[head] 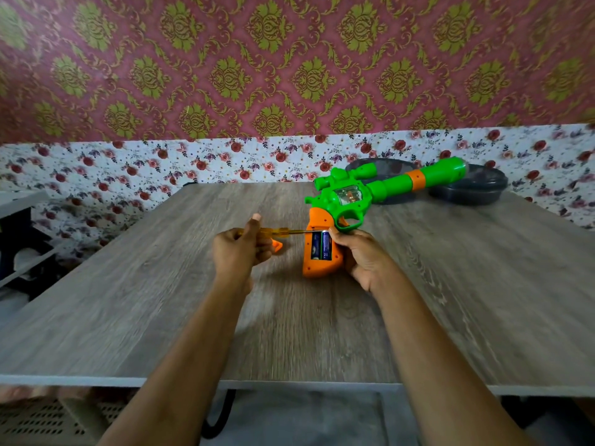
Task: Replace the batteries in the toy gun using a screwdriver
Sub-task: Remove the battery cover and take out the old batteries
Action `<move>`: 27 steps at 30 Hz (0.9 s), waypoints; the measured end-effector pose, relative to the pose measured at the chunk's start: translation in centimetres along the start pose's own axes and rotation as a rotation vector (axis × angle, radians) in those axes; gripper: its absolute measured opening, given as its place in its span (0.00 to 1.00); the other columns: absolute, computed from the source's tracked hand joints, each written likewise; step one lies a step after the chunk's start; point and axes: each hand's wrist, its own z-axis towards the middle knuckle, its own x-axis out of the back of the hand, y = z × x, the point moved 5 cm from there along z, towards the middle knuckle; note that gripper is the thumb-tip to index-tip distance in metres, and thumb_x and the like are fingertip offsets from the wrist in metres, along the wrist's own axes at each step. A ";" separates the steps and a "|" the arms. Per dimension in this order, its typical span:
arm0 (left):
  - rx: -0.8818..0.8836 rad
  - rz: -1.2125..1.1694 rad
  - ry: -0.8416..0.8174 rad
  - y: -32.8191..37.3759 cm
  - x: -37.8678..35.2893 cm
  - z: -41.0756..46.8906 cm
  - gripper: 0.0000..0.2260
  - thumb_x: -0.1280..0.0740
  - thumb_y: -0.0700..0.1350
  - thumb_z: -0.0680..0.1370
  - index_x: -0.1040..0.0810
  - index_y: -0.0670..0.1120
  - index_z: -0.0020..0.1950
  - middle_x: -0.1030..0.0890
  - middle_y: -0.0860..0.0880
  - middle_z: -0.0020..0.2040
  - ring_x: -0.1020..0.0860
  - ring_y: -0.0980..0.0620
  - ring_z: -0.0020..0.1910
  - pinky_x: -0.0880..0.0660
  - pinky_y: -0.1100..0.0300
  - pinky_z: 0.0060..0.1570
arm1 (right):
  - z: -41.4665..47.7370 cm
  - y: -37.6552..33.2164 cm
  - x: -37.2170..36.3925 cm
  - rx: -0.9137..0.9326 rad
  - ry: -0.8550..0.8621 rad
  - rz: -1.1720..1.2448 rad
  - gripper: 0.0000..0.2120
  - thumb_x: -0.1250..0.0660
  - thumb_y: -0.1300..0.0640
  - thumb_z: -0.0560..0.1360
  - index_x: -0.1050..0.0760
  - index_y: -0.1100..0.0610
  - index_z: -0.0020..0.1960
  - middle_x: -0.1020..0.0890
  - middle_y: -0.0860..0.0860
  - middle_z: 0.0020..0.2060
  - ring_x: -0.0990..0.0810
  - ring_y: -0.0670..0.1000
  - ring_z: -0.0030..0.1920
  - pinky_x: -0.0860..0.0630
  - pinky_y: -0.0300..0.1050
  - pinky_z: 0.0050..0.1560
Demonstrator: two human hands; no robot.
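A green and orange toy gun [351, 196] lies over the wooden table [161, 300], barrel pointing to the far right. Its orange grip [317, 265] has an open battery bay showing two blue batteries [321, 245]. My right hand [360, 255] grips the right side of the grip. My left hand [241, 249] is closed around a yellow-handled screwdriver [277, 232], whose metal tip reaches the top of the battery bay. An orange piece [277, 245], probably the battery cover, peeks out beside my left hand; whether the hand holds it is unclear.
A dark round lidded container [467, 193] and a clear round lid [380, 169] sit at the table's far right, behind the gun barrel. A floral-covered wall runs behind the table. Shelving stands at the left, and a perforated crate sits below the front edge.
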 end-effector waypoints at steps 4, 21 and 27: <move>0.033 -0.019 -0.018 0.0 0.0 -0.1 0.16 0.35 0.47 0.78 0.24 0.38 0.36 0.21 0.50 0.22 0.23 0.58 0.20 0.26 0.68 0.24 | -0.1 -0.1 -0.1 0.001 -0.018 0.029 0.04 0.36 0.64 0.75 0.24 0.57 0.46 0.16 0.48 0.31 0.17 0.45 0.33 0.20 0.44 0.39; -0.155 -0.270 -0.173 1.2 -1.2 -0.6 0.07 0.40 0.35 0.80 0.33 0.46 0.48 0.23 0.49 0.36 0.19 0.56 0.31 0.21 0.62 0.34 | -0.3 -0.5 0.1 0.050 -0.011 0.023 0.06 0.36 0.64 0.75 0.24 0.55 0.47 0.15 0.46 0.32 0.18 0.45 0.38 0.21 0.44 0.44; -0.228 0.221 -0.309 0.6 -2.7 -1.5 0.07 0.38 0.37 0.79 0.22 0.46 0.49 0.25 0.48 0.37 0.25 0.59 0.32 0.32 0.72 0.28 | -0.1 0.2 -0.5 0.037 -0.046 -0.090 0.08 0.36 0.64 0.75 0.23 0.55 0.52 0.15 0.47 0.36 0.20 0.50 0.44 0.25 0.47 0.51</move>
